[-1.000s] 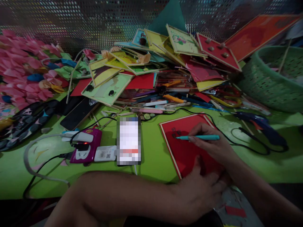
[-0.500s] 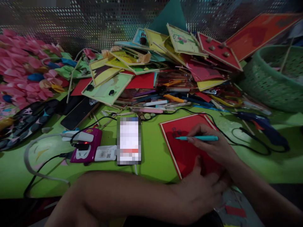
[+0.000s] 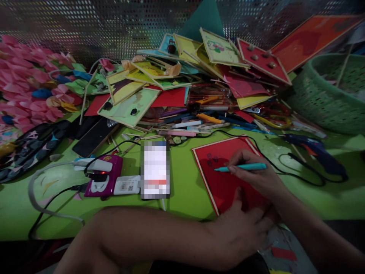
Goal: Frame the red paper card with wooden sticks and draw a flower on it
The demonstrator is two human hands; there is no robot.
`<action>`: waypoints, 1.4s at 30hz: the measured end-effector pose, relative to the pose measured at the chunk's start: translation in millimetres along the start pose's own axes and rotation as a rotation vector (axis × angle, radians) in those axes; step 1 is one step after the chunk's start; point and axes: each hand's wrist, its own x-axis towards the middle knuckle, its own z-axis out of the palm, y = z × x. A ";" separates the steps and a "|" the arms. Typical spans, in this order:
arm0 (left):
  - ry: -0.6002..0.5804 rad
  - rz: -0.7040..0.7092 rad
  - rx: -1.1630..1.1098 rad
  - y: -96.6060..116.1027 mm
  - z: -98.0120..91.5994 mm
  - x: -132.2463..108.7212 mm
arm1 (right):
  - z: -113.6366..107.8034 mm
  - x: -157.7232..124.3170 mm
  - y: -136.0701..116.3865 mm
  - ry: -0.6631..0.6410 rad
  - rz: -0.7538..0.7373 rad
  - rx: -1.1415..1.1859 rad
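A red card [image 3: 225, 182] with a pale border lies on the green table [image 3: 185, 182] in front of me. My right hand [image 3: 256, 173] is closed round a teal pen [image 3: 242, 167], whose tip touches the card just below some small dark marks near its top left. My left hand [image 3: 242, 232] lies flat with fingers spread on the card's near edge, holding it down. My left forearm crosses the bottom of the view.
A phone [image 3: 155, 169] lies left of the card beside a magenta charger [image 3: 104, 179] with cables. Behind is a heap of coloured cards [image 3: 199, 64], pens [image 3: 188, 123] and scissors. A blue glue gun [image 3: 313, 150] and green basket [image 3: 327, 95] sit at right, pink paper flowers [image 3: 25, 83] at left.
The pen tip has shifted slightly right and down on the red card. My left hand has stayed in place.
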 end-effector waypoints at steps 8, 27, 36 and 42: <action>-0.046 0.016 0.009 -0.8 -1.6 1.3 | -3.2 -1.2 7.2 -0.017 0.020 0.026; 0.041 -0.039 -0.041 6.1 11.4 2.5 | -4.4 -1.9 4.3 -0.016 0.047 0.183; 0.054 -0.037 -0.043 3.8 7.1 1.9 | -6.5 -2.7 13.1 -0.008 0.045 0.261; 0.025 -0.020 -0.028 1.8 2.4 1.5 | -6.2 -0.6 18.2 0.153 0.018 0.234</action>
